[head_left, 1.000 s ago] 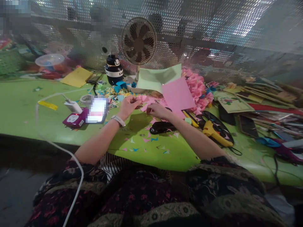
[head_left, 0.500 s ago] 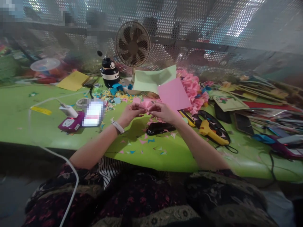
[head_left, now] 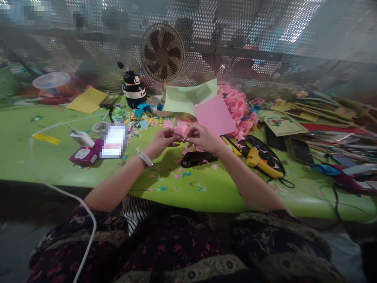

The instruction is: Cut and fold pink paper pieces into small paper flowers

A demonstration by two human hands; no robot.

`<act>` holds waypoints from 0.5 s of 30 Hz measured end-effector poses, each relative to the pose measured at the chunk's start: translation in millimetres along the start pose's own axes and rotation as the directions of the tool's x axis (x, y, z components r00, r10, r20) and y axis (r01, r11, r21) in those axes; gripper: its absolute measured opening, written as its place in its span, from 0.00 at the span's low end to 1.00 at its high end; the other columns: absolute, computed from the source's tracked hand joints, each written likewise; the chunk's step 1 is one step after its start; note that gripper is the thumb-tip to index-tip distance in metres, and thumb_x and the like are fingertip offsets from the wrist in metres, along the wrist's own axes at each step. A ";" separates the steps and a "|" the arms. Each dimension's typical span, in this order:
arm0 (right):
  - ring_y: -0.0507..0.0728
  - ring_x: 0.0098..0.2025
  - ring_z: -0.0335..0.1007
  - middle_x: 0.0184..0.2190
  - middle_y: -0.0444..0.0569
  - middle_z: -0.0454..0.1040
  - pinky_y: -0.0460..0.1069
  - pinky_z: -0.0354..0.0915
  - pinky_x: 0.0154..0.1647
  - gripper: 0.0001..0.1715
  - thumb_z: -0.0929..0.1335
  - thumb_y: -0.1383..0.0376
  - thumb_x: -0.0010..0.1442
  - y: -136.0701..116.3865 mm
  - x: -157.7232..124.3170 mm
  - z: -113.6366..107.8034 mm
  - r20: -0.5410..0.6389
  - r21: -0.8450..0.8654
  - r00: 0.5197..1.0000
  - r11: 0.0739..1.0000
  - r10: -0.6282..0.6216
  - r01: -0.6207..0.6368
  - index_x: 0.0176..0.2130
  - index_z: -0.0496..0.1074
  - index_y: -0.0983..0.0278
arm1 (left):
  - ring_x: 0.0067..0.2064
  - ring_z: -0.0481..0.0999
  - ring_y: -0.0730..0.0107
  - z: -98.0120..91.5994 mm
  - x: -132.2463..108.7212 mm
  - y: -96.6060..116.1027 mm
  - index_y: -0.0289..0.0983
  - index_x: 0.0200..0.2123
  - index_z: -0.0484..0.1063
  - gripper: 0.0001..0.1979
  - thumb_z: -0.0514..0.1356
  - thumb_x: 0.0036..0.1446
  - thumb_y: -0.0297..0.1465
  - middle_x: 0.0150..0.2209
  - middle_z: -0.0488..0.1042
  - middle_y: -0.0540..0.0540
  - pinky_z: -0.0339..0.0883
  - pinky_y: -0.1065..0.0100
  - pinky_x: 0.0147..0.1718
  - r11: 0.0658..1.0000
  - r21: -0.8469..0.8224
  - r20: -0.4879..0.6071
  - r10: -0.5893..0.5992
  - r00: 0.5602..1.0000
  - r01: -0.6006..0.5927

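A small piece of folded pink paper (head_left: 182,130) is held between both hands above the green table. My left hand (head_left: 165,139), with a white watch on the wrist, pinches its left side. From the right, my right hand (head_left: 201,138) pinches the other side with thumb and fingers. Fingers partly hide the folds. Below the hands lies a black stapler-like object (head_left: 198,158) among paper scraps. Just behind my right hand rests a flat pink sheet (head_left: 216,114), leaning against a pale green sheet (head_left: 188,97).
A fan (head_left: 162,53) and a black bottle (head_left: 134,90) stand at the back. Pink paper flowers (head_left: 237,104) are heaped behind the sheets. To the right lie a yellow glue gun (head_left: 263,163) and phones; a lit phone (head_left: 113,141) sits left. A white cable (head_left: 85,204) hangs over the front edge.
The pink paper between my fingers has turned and looks more folded. Both hands stay nearly in place, and the whole view has shifted slightly.
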State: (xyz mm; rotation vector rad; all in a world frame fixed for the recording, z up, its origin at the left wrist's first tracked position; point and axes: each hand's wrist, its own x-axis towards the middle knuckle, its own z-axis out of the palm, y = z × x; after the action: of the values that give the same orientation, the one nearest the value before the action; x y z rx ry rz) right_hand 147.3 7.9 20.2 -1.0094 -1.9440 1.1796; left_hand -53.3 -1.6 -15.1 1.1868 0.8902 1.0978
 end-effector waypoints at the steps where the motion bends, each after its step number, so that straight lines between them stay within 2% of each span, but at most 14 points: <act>1: 0.52 0.32 0.74 0.30 0.44 0.71 0.51 0.78 0.36 0.13 0.73 0.67 0.56 -0.9 -0.3 -0.3 0.000 0.005 1.000 1.000 0.003 -0.003 0.33 0.64 0.62 | 0.37 0.81 0.69 0.3 -0.3 0.5 0.36 0.36 0.73 0.10 0.69 0.50 0.29 0.36 0.81 0.46 0.74 0.65 0.39 1.000 0.009 0.004 -0.001 1.000 0.001; 9: 0.53 0.34 0.75 0.31 0.45 0.72 0.51 0.77 0.35 0.13 0.73 0.69 0.56 -1.1 0.7 -1.8 -0.016 0.018 1.000 1.000 0.008 -0.008 0.34 0.63 0.63 | 0.39 0.81 0.68 0.7 -0.8 1.9 0.36 0.37 0.74 0.12 0.70 0.49 0.28 0.37 0.81 0.45 0.74 0.66 0.38 1.000 0.012 0.013 0.008 1.000 -0.008; 15: 0.52 0.32 0.74 0.30 0.45 0.72 0.50 0.76 0.31 0.12 0.72 0.72 0.57 -0.8 1.8 -1.6 -0.022 0.087 0.999 0.996 0.034 -0.032 0.36 0.65 0.63 | 0.40 0.81 0.67 -0.5 -0.5 1.0 0.35 0.39 0.74 0.14 0.70 0.48 0.28 0.39 0.81 0.45 0.75 0.66 0.39 0.999 -0.019 0.022 0.028 0.999 -0.028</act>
State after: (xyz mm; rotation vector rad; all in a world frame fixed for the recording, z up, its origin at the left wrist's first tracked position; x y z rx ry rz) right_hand 147.5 9.9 21.8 -1.0087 -1.8481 1.2540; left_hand -54.1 -2.0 -14.2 1.1970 0.8467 1.1113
